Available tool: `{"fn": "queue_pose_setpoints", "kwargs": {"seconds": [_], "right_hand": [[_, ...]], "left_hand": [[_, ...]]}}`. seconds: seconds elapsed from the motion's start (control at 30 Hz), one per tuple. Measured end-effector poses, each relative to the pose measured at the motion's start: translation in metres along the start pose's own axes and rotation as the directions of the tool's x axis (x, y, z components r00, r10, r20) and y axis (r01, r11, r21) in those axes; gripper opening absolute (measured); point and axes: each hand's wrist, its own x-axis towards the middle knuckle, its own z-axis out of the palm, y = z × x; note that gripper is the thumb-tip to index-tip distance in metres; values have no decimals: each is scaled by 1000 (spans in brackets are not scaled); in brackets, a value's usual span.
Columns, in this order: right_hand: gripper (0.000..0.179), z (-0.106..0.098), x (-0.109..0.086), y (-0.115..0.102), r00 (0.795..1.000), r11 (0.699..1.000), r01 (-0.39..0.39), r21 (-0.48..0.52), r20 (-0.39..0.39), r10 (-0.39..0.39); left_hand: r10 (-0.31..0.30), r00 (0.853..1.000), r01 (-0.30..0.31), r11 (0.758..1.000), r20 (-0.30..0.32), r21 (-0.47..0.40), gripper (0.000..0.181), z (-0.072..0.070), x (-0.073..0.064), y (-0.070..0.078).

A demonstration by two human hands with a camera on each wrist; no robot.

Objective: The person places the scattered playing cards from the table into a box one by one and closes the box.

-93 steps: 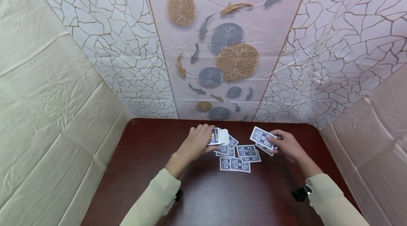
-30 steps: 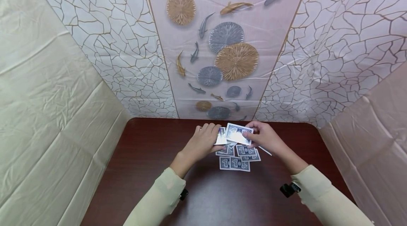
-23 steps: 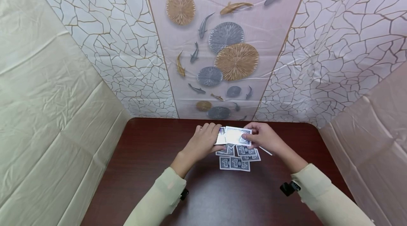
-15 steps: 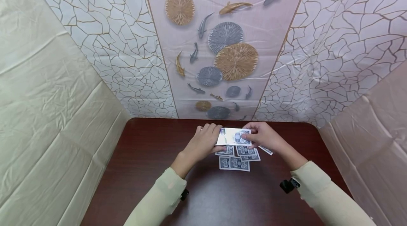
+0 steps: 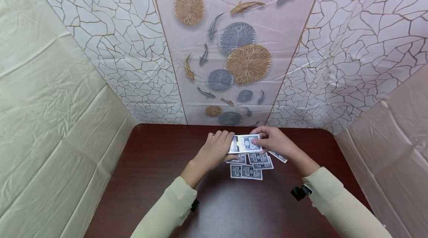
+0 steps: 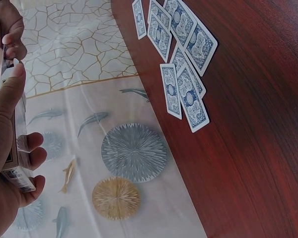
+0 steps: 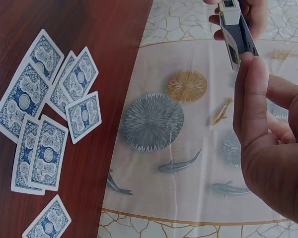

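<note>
My left hand point(image 5: 214, 150) grips a card box point(image 5: 234, 145) around its sides, raised above the table. In the left wrist view, the thumb and curled fingers wrap the box point(image 6: 21, 174). With thumb and fingers my right hand point(image 5: 275, 142) pinches a blue-backed playing card point(image 5: 247, 143) at the open end of the box. The card's left part appears to lie inside the box; how far in is hard to tell. In the right wrist view the pinched card point(image 7: 247, 42) meets the box end. Below lie several loose playing cards point(image 5: 252, 172), backs up.
The loose cards overlap in small groups on the dark red wooden table point(image 5: 160, 182). One card point(image 5: 278, 157) lies apart, under the right hand. A patterned cloth point(image 5: 214, 96) hangs behind the table's far edge, with plain cloth walls at both sides.
The right hand has moved left from above the loose cards, bringing the playing card to the box and sliding it leftward into the opening. The left hand has shifted slightly right.
</note>
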Motion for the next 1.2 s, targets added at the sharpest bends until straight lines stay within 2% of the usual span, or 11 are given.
{"fn": "queue_pose_setpoints", "kwargs": {"seconds": [0.37,0.7,0.97,1.2], "right_hand": [[40,3,1,-4,999,992,-48,120,20,46],[40,4,3,1,991,957,-106,269,102,81],[42,3,4,2,988,947,-119,297,132,83],[39,4,6,0,989,953,-134,271,101,111]], "left_hand": [[-14,1000,14,1000,8,4,84,0,1,-1],[-29,999,31,998,36,-51,82,0,1,-1],[-11,1000,10,997,-5,-78,73,2,0,-3],[1,999,-5,996,-44,-84,68,0,-2,-4]]}}
